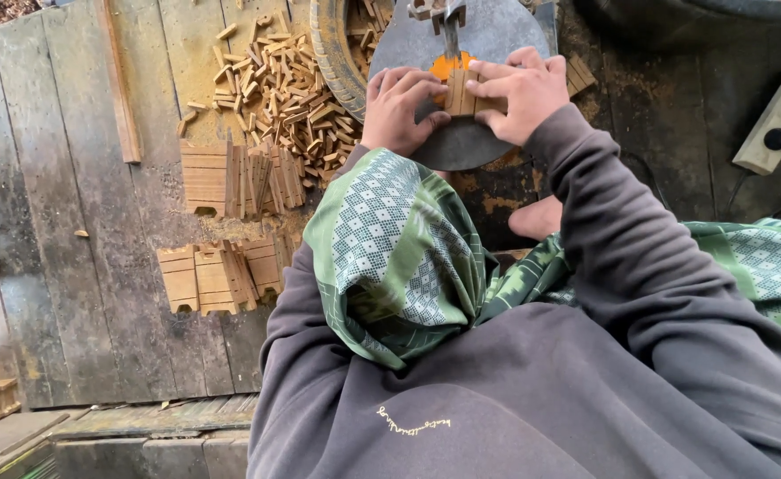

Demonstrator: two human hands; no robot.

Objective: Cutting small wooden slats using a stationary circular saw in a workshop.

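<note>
Head view looks down over a dark grey sweatshirt [532, 399] and a green patterned cloth [399, 248] draped over the raised left knee, which seems to steady the left forearm as it reaches forward. Beneath everything lies a weathered plank floor [80, 248], where the worked stock is sorted by stage: rows of notched wooden blocks [222, 182] stand on edge close to the left side, a second group [218, 277] nearer the body, within easy reach. Beyond them a loose heap of small wood offcuts [284, 89] spreads beside a worn tyre [337, 53], apparently where the waste falls clear of the cutting spot. Ahead sits a round grey metal saw table [470, 80] with a narrow upright blade [452, 35] rising through it, an orange patch just behind the work. On that table lies a flat wooden piece [463, 93], pressed down so it cannot lift or twist at the blade. The right hand [523, 89] is spread, fingers flat over the piece's right side; the left hand [399, 106] is curled, its fingertips bearing on the left edge. Neither hand closes around it, both keep to either side of the blade line. A white power strip [776, 115] rests far right, well apart from the cutting
</note>
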